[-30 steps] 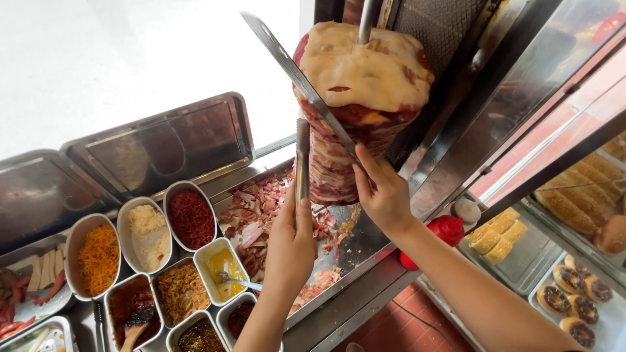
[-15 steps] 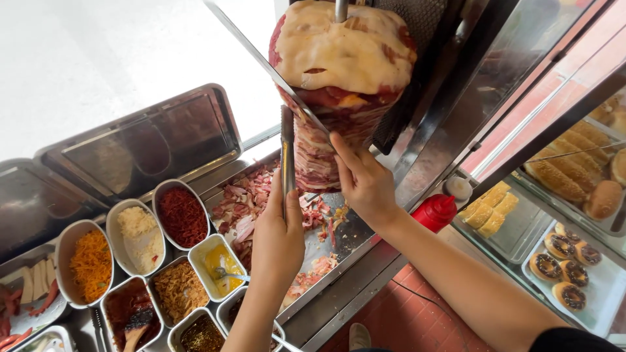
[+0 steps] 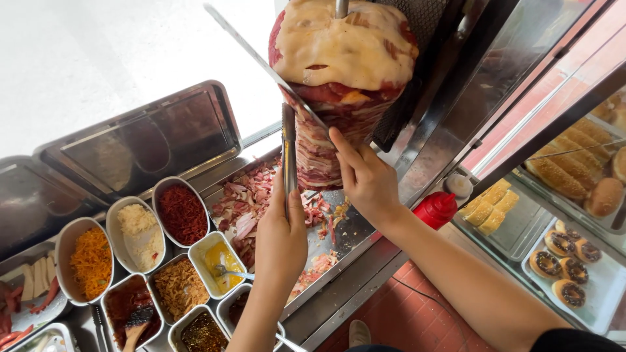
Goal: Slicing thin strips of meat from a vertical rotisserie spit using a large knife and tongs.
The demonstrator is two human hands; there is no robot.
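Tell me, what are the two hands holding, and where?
The right hand grips the long knife by its handle end; the left hand holds metal tongs at their lower part.

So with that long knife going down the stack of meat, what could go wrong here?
The left hand holds tongs against the meat stack right beside the long knife gripped by the right hand; a slip could nick the left hand's fingers. Shavings may also miss the catch tray and fall into the open yellow sauce tub beside it.
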